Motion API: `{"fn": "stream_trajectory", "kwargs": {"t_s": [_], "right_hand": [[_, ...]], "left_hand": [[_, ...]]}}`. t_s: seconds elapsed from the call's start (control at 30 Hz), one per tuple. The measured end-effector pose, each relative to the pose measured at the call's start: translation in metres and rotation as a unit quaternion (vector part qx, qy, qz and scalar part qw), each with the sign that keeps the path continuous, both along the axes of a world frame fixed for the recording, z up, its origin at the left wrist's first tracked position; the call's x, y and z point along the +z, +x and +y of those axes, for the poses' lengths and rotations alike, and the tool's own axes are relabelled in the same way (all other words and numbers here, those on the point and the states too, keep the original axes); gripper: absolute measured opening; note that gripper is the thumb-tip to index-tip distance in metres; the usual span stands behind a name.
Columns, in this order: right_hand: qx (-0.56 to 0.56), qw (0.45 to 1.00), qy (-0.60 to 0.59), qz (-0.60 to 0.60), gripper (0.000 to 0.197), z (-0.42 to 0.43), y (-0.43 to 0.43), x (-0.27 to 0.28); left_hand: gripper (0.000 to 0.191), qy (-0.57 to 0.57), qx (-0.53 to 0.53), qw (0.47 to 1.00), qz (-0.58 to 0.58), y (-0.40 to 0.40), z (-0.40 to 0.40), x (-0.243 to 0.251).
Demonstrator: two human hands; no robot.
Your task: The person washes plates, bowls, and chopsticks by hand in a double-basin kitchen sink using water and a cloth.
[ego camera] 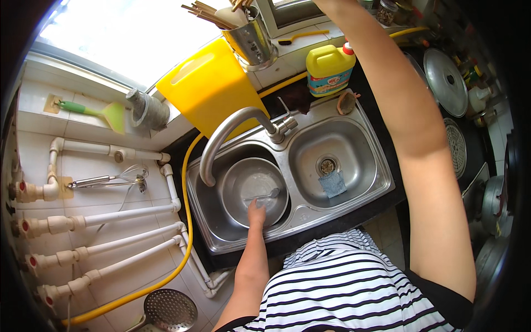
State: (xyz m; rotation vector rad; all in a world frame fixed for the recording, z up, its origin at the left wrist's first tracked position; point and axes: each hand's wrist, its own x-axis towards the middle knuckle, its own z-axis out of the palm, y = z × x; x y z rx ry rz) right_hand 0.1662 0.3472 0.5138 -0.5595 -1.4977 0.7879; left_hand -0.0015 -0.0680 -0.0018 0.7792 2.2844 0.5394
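My left hand (257, 213) reaches into a round metal basin (232, 197) that stands in the left bowl of a double stainless steel sink (299, 216). A metal spoon (265, 195) lies in the basin, right at my fingertips; whether the fingers grip its handle is unclear. Above the basin's left side curves the spout of a faucet (224, 128). In the right bowl, a blue-grey scrubbing cloth (332, 184) rests beside the drain strainer (327, 165). My right arm stretches up past the top edge, so its hand is out of view.
A yellow cutting board (211, 87) leans behind the faucet, below a metal chopstick holder (253, 39). A yellow detergent jug (330, 72) stands behind the right bowl. White pipes and a yellow hose (186, 195) run along the left; a pot lid (446, 83) is at right.
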Motion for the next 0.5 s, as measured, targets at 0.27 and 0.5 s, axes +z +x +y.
{"fn": "stream_trajectory", "kwargs": {"t_s": [0.27,0.5], "right_hand": [[-0.036,0.859,0.034,-0.509,0.038,0.063,-0.082,-0.034],[0.111,0.982,-0.096,-0.12,0.028,-0.027,-0.023,-0.101]], "left_hand": [[0.066,-0.043,-0.001,0.994,0.098,0.015,0.001,0.003],[0.067,-0.072,0.025,0.992,0.1,0.0,0.013,0.017]]}}
